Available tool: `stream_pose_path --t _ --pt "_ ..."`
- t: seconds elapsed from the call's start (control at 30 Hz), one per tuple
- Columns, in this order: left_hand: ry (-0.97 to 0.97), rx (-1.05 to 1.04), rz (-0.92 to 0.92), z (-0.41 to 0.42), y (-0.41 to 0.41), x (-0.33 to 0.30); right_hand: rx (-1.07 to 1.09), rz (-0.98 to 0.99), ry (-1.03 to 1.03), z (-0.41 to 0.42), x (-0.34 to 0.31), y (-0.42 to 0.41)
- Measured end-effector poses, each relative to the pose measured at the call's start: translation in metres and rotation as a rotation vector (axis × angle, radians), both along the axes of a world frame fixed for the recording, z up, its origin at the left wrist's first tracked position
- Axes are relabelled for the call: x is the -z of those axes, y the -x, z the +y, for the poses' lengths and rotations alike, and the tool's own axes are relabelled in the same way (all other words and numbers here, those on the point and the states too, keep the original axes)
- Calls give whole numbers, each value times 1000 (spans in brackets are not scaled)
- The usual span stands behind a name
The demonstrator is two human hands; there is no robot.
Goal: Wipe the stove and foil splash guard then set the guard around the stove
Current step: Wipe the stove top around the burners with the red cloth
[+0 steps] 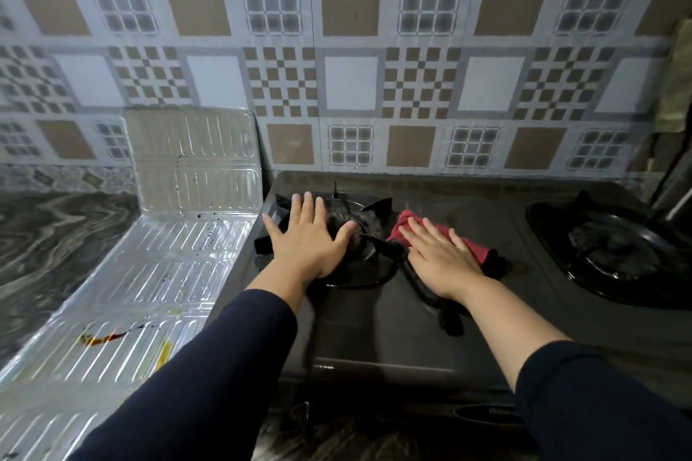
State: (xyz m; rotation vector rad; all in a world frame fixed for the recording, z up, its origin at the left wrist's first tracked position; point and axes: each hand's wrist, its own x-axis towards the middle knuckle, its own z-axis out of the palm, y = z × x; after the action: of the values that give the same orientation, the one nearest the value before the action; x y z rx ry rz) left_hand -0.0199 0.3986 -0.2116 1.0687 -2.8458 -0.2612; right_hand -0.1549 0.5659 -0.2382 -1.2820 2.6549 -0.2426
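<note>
A black two-burner gas stove [382, 329] fills the middle and right of the counter. My left hand [307, 236] lies flat, fingers spread, on the left burner's pan support [374, 208]. My right hand [438, 254] presses flat on a red cloth with a black edge [481, 251] in the middle of the stove top. The foil splash guard [157, 273] lies to the left of the stove, mostly flat on the counter, with its far panel [194, 157] leaning up against the wall. Brown and yellow stains mark its near part.
The right burner [614, 251] sits at the stove's right end. A patterned tile wall [352, 82] rises right behind the stove. A marbled dark counter [48, 236] extends left of the guard. Dark objects stand at the far right edge [674, 161].
</note>
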Motion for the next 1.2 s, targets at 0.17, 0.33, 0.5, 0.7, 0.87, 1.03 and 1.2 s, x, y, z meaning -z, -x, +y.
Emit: stream_pose_path --t 0.17,0.33,0.5,0.7,0.87,1.03,1.2 --pt "-24 -29 -48 -33 0 2 26 34 -12 -10 0 7" --pt "60 -11 -31 -40 5 12 27 41 -38 -30 -3 29" --pt "193 23 3 -52 -1 15 17 44 -61 -54 -4 56" --pt "214 10 51 -68 5 18 -107 49 -63 -67 -4 85" --pt "91 8 -61 -76 12 19 -144 51 -61 -73 -5 99" --pt "51 -19 -66 -74 12 17 -25 45 -61 -73 -6 86" --pt "24 -12 -77 -72 11 15 68 32 -37 -49 0 59"
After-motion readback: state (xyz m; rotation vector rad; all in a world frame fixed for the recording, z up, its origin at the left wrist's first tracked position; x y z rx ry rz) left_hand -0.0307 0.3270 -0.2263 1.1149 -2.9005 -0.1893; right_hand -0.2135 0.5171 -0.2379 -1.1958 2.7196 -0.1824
